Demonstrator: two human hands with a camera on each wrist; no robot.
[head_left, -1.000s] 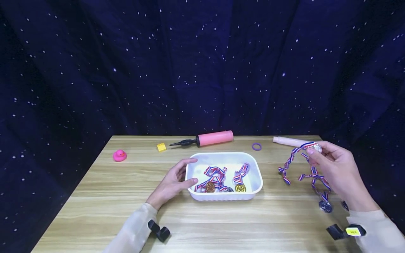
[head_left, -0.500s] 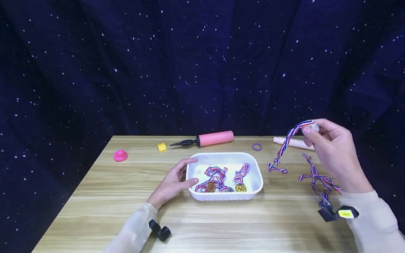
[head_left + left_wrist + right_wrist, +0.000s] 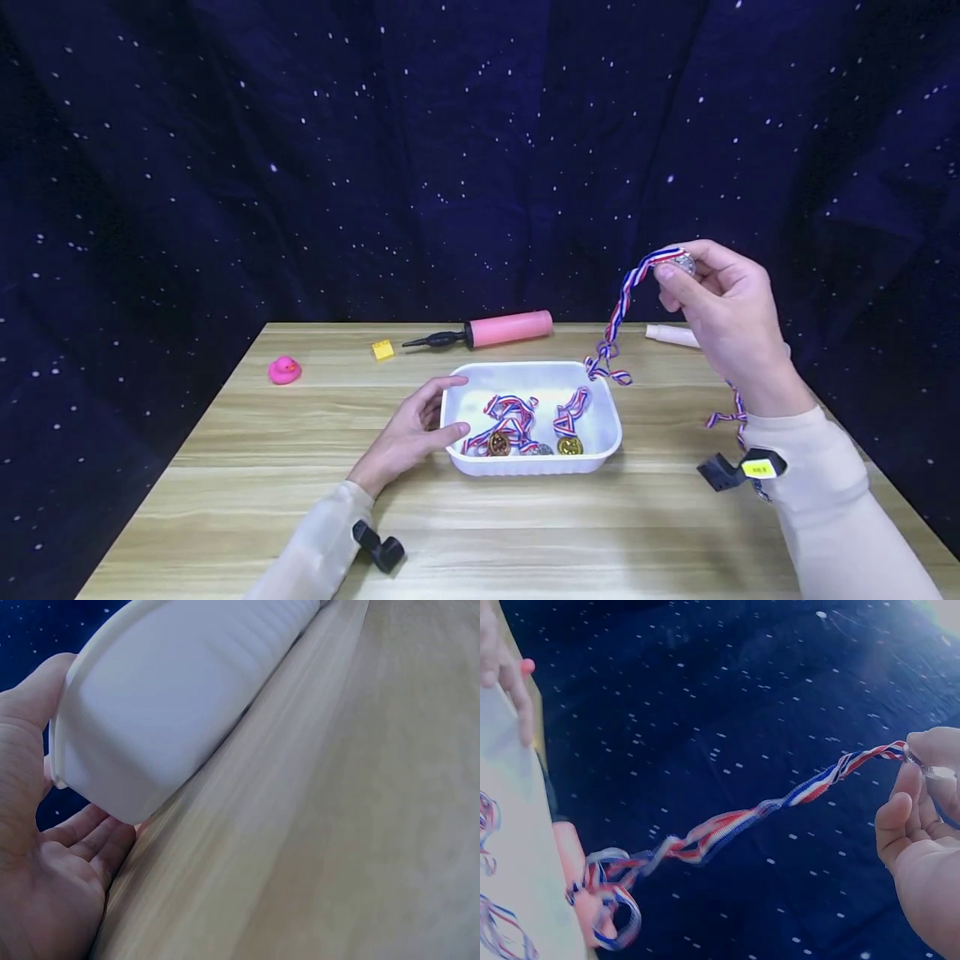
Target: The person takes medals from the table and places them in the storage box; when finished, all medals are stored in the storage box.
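Note:
My right hand (image 3: 731,312) pinches a silver medal (image 3: 684,264) between thumb and fingers, raised above the table. Its red, white and blue ribbon (image 3: 735,825) hangs twisted, with the knotted lower end over the back right corner of a white plastic tub (image 3: 525,467). My left hand (image 3: 408,429) grips the tub's left end, thumb on the rim; the left wrist view shows other fingers by its lower corner. Inside the tub lie a bronze medal (image 3: 499,442), a silver one (image 3: 542,449) and a gold medal (image 3: 570,446) with tangled ribbons.
More striped ribbon (image 3: 726,418) lies on the table at the right, partly hidden by my right arm. Along the back are a yellow block (image 3: 382,350), a pink hand pump (image 3: 510,328) and a pale tube (image 3: 672,335). A pink rubber duck (image 3: 284,370) sits at left.
My right hand has lifted the silver medal from the right side and carried it up and leftward, its ribbon swinging to the tub's edge. The left hand and tub have stayed put.

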